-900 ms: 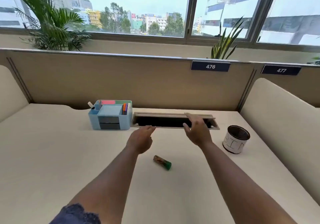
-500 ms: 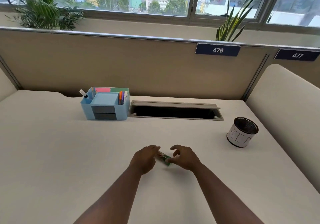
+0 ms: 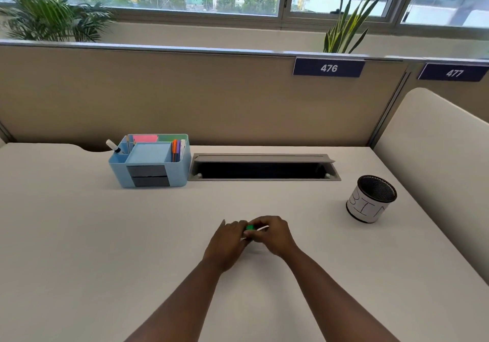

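Grasping seems done, the left hand (image 3: pixel 227 239) and the right hand (image 3: pixel 274 233) both curling fingers round the green-ended stick (image 3: pixel 250 227) at the middle of the desk (image 3: pixel 105 236) (mostly hidden), while opening it or dropping it in the mesh cup (image 3: pixel 370 201) looks left to do.

Plate 476 (image 3: pixel 328 67) and plate 477 (image 3: pixel 453 72) are hanging on the desk partition (image 3: pixel 185 98), while a mesh cup (image 3: pixel 370 199) is showing hand-lettered BIN on its white wrap

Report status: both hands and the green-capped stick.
Left hand and right hand both pinch the green-capped stick, low over the desk. Stick mostly hidden between them. Nothing in the way; mesh cup off right.
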`<state>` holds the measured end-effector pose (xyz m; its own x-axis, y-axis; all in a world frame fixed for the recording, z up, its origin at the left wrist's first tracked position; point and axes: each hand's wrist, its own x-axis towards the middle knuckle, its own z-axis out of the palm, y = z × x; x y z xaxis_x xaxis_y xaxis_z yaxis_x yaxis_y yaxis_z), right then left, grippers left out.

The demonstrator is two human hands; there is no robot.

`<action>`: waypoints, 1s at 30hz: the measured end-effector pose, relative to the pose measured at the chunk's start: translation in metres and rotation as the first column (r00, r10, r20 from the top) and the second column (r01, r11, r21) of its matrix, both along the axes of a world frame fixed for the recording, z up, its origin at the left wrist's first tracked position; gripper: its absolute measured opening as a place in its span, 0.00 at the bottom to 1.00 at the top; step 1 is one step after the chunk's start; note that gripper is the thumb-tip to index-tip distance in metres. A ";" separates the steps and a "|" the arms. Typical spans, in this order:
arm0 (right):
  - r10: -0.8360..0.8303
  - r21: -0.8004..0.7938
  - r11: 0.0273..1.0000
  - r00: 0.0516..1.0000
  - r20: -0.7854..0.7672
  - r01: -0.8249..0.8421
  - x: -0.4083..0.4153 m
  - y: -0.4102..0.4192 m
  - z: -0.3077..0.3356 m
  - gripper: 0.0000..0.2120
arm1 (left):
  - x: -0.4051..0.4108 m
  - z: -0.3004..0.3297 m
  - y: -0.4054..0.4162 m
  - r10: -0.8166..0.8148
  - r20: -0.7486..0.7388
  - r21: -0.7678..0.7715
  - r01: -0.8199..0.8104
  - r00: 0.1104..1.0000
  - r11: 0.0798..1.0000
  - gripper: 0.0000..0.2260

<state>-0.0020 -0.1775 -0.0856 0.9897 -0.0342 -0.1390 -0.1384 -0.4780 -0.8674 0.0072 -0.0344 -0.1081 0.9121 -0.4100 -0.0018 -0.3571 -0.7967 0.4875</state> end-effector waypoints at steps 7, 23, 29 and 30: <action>0.059 0.127 0.990 0.998 -0.034 -0.054 0.009 -0.006 0.010 0.10 | 0.000 0.009 -0.002 0.003 0.078 -0.075 0.002 0.997 0.997 0.11; 0.064 0.312 0.949 0.995 -0.070 -0.040 0.004 -0.033 0.021 0.12 | 0.003 0.018 -0.008 0.012 -0.015 -0.153 -0.014 1.000 0.988 0.12; -0.028 0.257 0.965 0.993 -0.112 0.056 -0.006 -0.054 0.000 0.16 | 0.007 0.010 -0.005 0.069 -0.089 -0.312 -0.094 0.994 0.945 0.03; -0.062 0.202 0.976 0.994 -0.093 0.080 -0.008 -0.055 -0.004 0.14 | 0.007 0.010 -0.006 0.088 -0.090 -0.325 -0.112 0.992 0.939 0.05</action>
